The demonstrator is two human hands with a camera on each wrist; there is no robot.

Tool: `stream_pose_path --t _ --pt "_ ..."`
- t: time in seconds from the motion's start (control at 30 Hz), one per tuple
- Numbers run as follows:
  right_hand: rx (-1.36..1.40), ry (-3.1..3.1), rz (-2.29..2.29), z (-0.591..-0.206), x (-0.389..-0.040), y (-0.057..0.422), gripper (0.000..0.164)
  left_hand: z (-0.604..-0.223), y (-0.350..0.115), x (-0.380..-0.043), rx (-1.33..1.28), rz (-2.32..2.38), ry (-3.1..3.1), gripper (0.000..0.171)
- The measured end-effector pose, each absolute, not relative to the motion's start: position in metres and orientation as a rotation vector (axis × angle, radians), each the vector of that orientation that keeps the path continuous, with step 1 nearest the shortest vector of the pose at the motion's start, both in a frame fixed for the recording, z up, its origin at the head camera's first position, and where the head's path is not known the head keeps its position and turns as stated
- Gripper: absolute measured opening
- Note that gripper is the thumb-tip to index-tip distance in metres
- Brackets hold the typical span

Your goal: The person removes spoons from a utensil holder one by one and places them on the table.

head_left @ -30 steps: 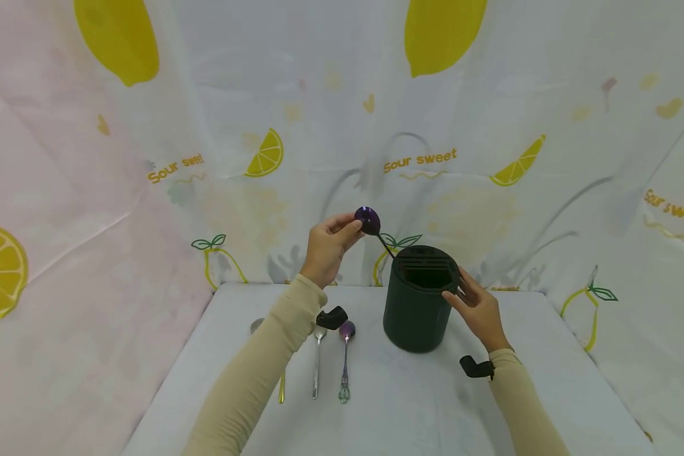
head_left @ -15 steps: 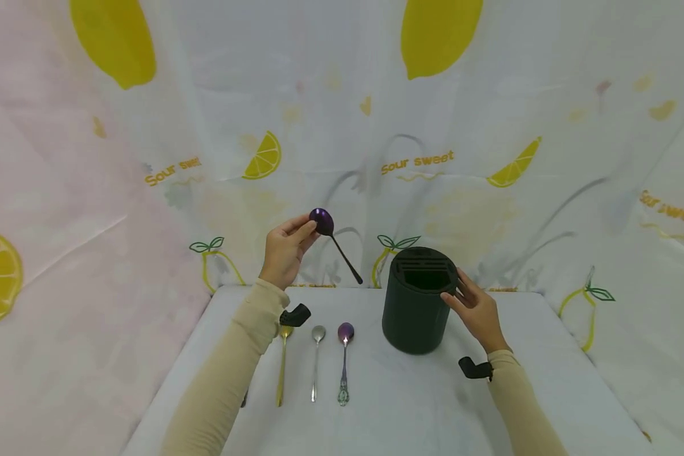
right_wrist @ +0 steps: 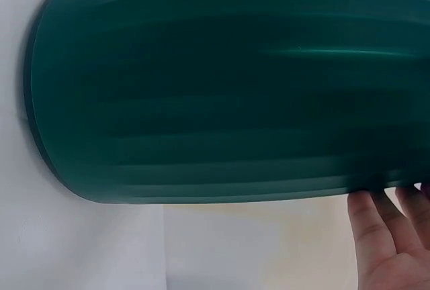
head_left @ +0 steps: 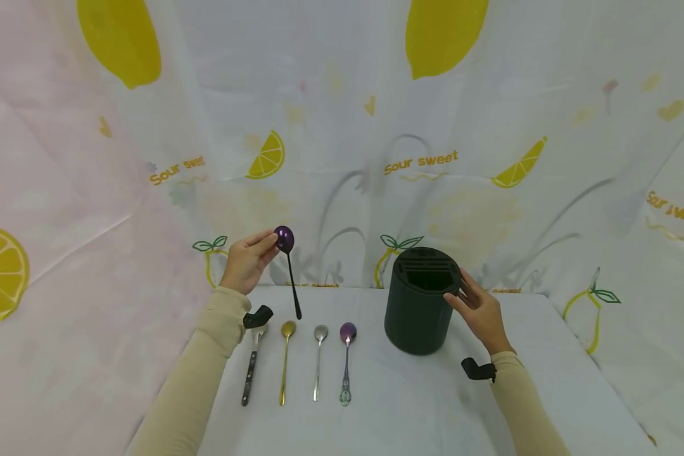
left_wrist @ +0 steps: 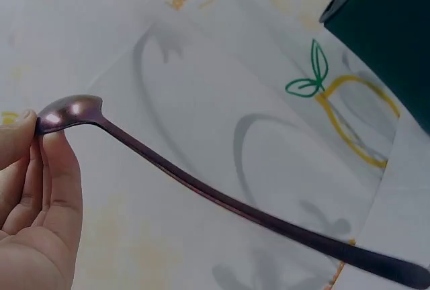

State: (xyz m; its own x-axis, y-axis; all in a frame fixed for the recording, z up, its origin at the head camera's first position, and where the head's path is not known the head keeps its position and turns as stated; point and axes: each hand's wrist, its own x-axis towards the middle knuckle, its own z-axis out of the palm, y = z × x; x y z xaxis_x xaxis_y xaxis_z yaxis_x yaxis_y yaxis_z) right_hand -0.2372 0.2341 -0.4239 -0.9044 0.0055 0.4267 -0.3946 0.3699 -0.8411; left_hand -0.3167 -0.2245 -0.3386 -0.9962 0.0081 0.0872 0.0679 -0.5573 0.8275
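Note:
My left hand (head_left: 245, 261) pinches a dark purple spoon (head_left: 284, 239) by its bowl, thumb against fingers. The long, slim handle points down over the back of the table, as the left wrist view shows the whole spoon (left_wrist: 201, 186). On the right side, my right hand (head_left: 481, 313) holds the rim of a dark green utensil holder (head_left: 416, 320), thumb at the front and fingers along the side. In the right wrist view the fingertips touch the holder's (right_wrist: 222, 102) wall. Its slotted top shows a wide dark opening; the inside is too dark to make out.
Left of the holder lie a dark-handled utensil (head_left: 249, 379) whose head is partly hidden by the wrist camera, a gold spoon (head_left: 285, 364), a silver spoon (head_left: 318, 364) and a purple spoon with an ornate handle (head_left: 346, 364). A lemon-print cloth (head_left: 330, 126) hangs behind the white table (head_left: 405, 411).
The left hand has carried the dark purple spoon left and slightly down, away from the holder, its handle now steeper. The dark-handled utensil has come into sight. The right hand stays put.

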Motion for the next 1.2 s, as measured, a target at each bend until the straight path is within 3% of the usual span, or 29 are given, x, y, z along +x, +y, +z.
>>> stream_pose_path --t 0.33,0.57,0.9,1.2 --pt "0.352 -2.262 1.524 -0.424 -0.24 0.236 0.068 -0.363 -0.267 -0.325 -0.031 -2.735 -1.608 0.012" --pt "0.349 -2.262 1.54 -0.426 -0.24 0.236 0.068 -0.39 -0.297 -0.328 0.208 -2.749 -1.623 0.013" --pt "0.345 -2.272 1.525 -0.426 -0.24 0.234 0.068 -0.42 -0.344 -0.313 0.391 -2.746 -1.683 0.016" --pt "0.353 -2.255 1.54 -0.426 -0.24 0.234 0.067 -0.454 -0.373 -0.306 0.374 -2.761 -1.795 0.01"
